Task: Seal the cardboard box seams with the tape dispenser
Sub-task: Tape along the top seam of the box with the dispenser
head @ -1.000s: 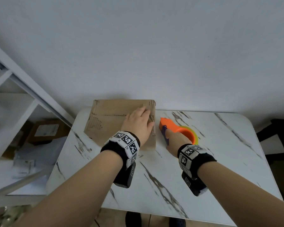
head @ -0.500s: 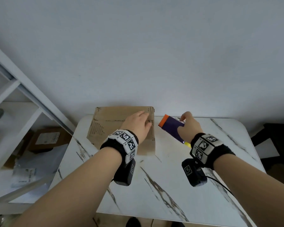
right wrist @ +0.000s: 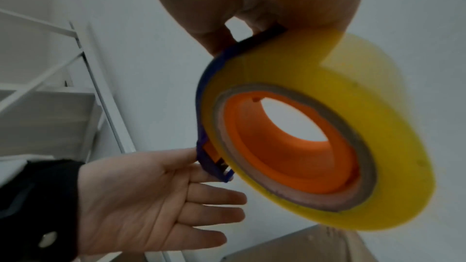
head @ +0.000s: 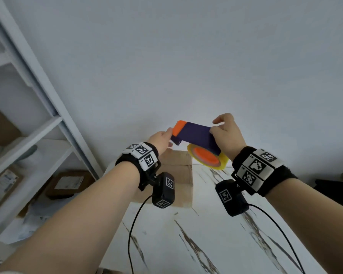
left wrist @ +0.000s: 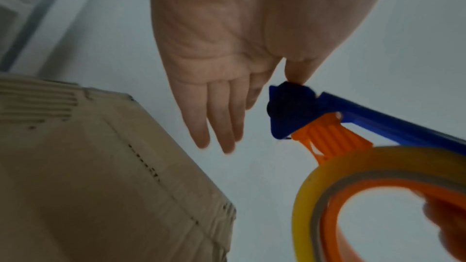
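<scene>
The tape dispenser point(head: 194, 135), blue with an orange front end and a yellow tape roll point(head: 223, 165), hangs in the air above the cardboard box point(head: 178, 175). My right hand point(head: 228, 135) grips its blue body from the rear, fingers curled over the top. My left hand point(head: 163, 139) pinches the dispenser's front end between thumb and index finger, with the other fingers straight. In the left wrist view the thumb meets the blue tip point(left wrist: 290, 95), and the box point(left wrist: 100, 186) lies below. The right wrist view shows the tape roll point(right wrist: 327, 87) and my left hand point(right wrist: 141, 196) beside it.
The box lies at the far left of the white marble table point(head: 206, 244), close to the wall. A white shelf unit point(head: 38, 135) stands at the left with parcels point(head: 67, 182) on its lower levels. Black cables hang from both wrist cameras.
My right hand picked the dispenser up off the table and raised it above the box. My left hand left the box top and rose to the dispenser's front end.
</scene>
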The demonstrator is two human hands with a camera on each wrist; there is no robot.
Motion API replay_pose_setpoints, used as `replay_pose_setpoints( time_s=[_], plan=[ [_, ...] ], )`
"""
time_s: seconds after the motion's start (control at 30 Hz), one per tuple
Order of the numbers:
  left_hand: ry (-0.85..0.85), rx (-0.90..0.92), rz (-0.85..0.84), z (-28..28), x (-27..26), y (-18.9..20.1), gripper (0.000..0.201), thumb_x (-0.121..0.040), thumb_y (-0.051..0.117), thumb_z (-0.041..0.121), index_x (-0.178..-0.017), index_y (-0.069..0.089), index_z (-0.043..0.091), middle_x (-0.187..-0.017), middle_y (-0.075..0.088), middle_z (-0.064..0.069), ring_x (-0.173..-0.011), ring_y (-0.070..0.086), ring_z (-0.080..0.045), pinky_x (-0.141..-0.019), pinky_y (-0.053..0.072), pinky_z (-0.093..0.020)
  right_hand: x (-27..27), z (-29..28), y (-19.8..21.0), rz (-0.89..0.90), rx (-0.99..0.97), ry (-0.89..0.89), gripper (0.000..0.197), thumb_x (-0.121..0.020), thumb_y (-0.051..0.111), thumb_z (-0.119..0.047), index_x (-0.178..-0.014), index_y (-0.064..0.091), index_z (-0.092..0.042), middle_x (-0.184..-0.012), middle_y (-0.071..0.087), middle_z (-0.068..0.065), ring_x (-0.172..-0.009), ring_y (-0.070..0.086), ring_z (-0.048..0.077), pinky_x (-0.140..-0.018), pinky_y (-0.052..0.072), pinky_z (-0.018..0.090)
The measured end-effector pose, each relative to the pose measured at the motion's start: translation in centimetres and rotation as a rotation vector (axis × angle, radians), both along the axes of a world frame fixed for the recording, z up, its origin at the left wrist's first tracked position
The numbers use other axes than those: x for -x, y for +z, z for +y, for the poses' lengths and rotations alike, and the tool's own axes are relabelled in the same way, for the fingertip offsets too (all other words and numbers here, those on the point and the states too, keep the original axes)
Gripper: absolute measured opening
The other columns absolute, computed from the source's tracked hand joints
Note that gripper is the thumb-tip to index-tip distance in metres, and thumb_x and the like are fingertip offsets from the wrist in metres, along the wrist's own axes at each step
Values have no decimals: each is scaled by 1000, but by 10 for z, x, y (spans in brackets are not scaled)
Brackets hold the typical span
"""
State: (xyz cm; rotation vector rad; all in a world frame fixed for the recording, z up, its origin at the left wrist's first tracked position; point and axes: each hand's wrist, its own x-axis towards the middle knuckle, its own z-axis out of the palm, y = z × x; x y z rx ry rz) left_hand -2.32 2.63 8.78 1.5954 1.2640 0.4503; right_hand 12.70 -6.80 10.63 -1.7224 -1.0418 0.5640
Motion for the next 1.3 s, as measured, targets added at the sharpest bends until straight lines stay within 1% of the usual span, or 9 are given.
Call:
replay_pose_setpoints(
  time_s=[0.07, 0.17, 0.33, 0.5, 0.63, 0.77, 0.87, 1.07, 1.3],
  plan=[
    [67, 143, -156, 1, 13, 6, 37, -99, 31, 40, -102, 52, 10, -91, 64, -10, -74, 64, -21, -72, 52, -33, 9, 4, 4, 20, -5, 8, 10, -89, 45, -10, -98, 43, -14, -74, 51, 2, -61, 47, 15, -51, 34, 26],
    [142, 238, -320, 3, 31, 13, 29, -97, 43, 35, -93, 55, 8, -80, 63, -11, -58, 66, -18, -61, 57, -32, 22, 11, 5, 3, -2, 24, 6, -88, 50, -16, -94, 49, -14, -75, 55, 0, -64, 50, 12, -54, 36, 25],
    [124, 378, -318, 10, 56, 16, 36, -93, 46, 45, -92, 54, 11, -83, 62, -10, -75, 62, -23, -79, 53, -45, 38, 23, 4, -21, -19, 28, 12, -86, 59, -25, -89, 56, -14, -80, 63, 7, -70, 57, 20, -61, 43, 27],
    [85, 533, -442, 12, 74, 10, 55, -92, 33, 59, -109, 57, 13, -92, 72, -15, -81, 70, -33, -70, 58, -45, 54, 33, 1, 5, -32, 9, 13, -85, 61, -24, -87, 57, -12, -70, 59, 0, -62, 55, 14, -56, 42, 24],
    [138, 595, -554, 20, 90, 8, 47, -96, 36, 48, -118, 53, 11, -88, 72, -14, -66, 71, -25, -59, 59, -33, 63, 41, 1, 37, -24, -12, 13, -86, 60, -24, -88, 58, -11, -71, 57, -5, -63, 53, 8, -55, 41, 22],
    [103, 583, -536, 25, 104, 10, 30, -98, 39, 28, -97, 60, 7, -74, 72, -11, -56, 69, -18, -50, 56, -25, 73, 45, 0, 95, -38, -24, 13, -87, 60, -23, -87, 59, -10, -73, 56, -4, -65, 52, 11, -57, 42, 23],
    [22, 586, -516, 28, 111, 10, 28, -97, 37, 17, -98, 62, 7, -78, 73, -10, -61, 71, -17, -50, 56, -24, 83, 48, -2, 139, -45, -26, 12, -87, 61, -22, -85, 59, -10, -73, 57, -1, -64, 53, 12, -59, 43, 24],
    [12, 664, -585, 32, 123, 8, 29, -97, 32, 15, -97, 61, 7, -74, 72, -8, -58, 69, -15, -50, 54, -21, 98, 52, -6, 173, -61, -60, 18, -86, 61, -21, -69, 55, -18, -71, 55, 1, -61, 50, 15, -61, 42, 26],
    [-26, 681, -593, 32, 133, 8, 21, -97, 39, 17, -108, 56, 11, -68, 68, -7, -53, 67, -16, -47, 51, -20, 112, 54, -10, 257, -62, -129, 22, -86, 61, -20, -66, 55, -16, -65, 53, 2, -60, 49, 17, -66, 42, 31]
  ],
)
